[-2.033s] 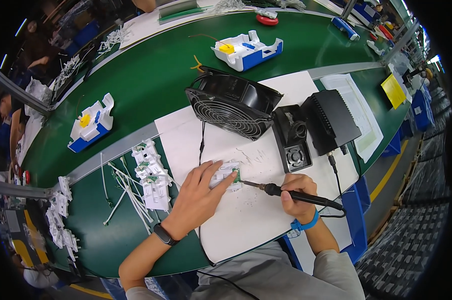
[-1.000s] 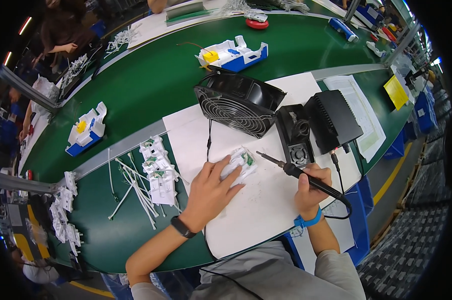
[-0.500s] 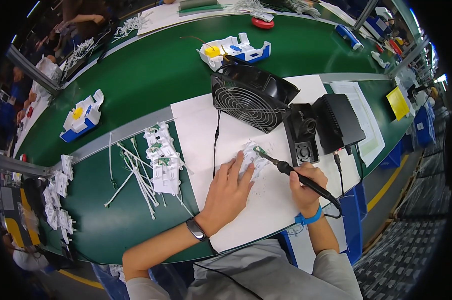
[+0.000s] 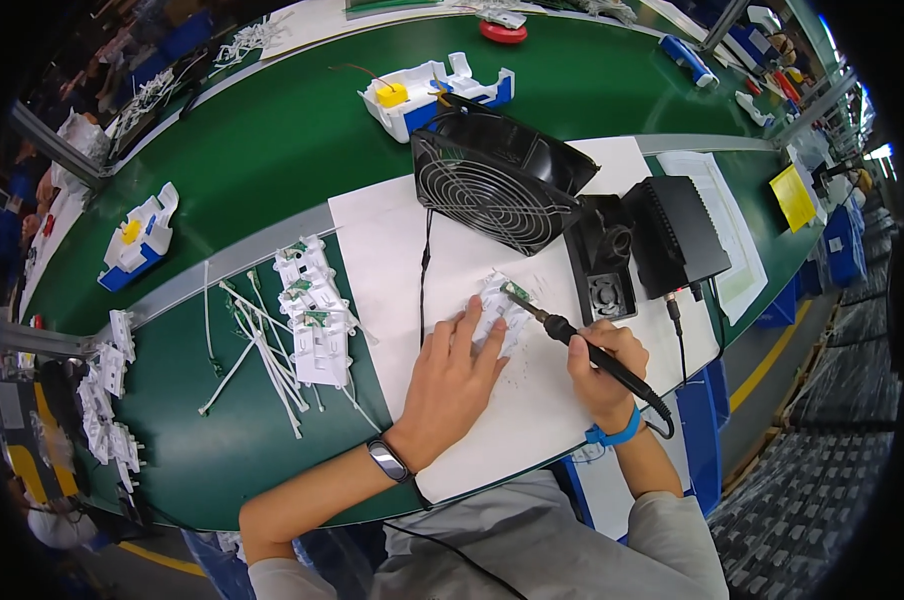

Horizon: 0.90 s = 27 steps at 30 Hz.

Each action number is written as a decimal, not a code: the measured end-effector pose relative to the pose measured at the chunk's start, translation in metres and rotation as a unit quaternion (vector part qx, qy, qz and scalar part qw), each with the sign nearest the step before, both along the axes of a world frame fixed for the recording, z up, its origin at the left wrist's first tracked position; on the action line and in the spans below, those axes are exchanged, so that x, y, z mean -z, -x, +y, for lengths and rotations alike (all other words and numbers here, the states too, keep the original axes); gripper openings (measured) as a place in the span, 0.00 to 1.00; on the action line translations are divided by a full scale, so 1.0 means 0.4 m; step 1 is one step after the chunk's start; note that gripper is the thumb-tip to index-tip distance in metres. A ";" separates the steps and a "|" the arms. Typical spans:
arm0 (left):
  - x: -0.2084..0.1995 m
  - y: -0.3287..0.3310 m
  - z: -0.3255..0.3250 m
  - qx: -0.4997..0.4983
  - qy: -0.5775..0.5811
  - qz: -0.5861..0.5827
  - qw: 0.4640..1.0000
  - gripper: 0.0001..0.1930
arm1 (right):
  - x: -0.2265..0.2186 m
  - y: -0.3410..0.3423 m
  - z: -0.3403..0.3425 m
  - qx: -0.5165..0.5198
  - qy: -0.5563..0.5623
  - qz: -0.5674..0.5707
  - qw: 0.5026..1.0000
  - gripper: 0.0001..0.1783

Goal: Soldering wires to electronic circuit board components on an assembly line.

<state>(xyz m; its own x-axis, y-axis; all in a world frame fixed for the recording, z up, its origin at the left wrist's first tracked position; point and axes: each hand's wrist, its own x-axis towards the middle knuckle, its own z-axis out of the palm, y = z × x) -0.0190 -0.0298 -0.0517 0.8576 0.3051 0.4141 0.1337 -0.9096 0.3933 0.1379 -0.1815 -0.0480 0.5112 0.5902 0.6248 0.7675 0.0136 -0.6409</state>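
My left hand [image 4: 454,372] lies over a small white plastic part [image 4: 491,309], its fingers and thumb holding the part against white paper. A small green circuit board [image 4: 515,290] sits on that part. My right hand [image 4: 608,368] is closed around the black handle of a soldering iron [image 4: 612,366]. The iron points up and left, its tip at the circuit board; I cannot tell whether they touch. Left of the paper stand several white plastic parts with green boards [image 4: 319,318] in a row. Beside them lies a loose pile of white cables [image 4: 265,352].
A black fan with a wire grille [image 4: 492,190] stands beyond my hands. To its right are a black iron stand [image 4: 602,260] and a black box [image 4: 677,235]. White-and-blue housings [image 4: 427,95] lie on the green surface beyond. More white parts [image 4: 107,400] line the left edge.
The whole view has shifted slightly. The white-and-blue housings have moved left relative to the bench. Both hands keep their holds, and the iron's tip stays at the board.
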 end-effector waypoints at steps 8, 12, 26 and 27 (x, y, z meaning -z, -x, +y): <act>0.000 0.003 0.000 0.015 0.007 0.021 1.000 0.23 | 0.005 -0.003 -0.006 0.028 -0.011 -0.009 1.000 0.13; 0.005 0.003 0.000 0.013 0.009 0.022 1.000 0.23 | -0.002 -0.004 0.000 0.011 -0.013 0.005 1.000 0.13; 0.005 -0.002 -0.002 -0.004 0.007 0.015 1.000 0.25 | 0.020 -0.016 -0.032 0.022 -0.071 -0.002 0.997 0.13; 0.005 -0.002 -0.002 -0.003 0.008 0.014 1.000 0.25 | 0.018 -0.015 -0.033 0.022 -0.064 -0.008 0.998 0.13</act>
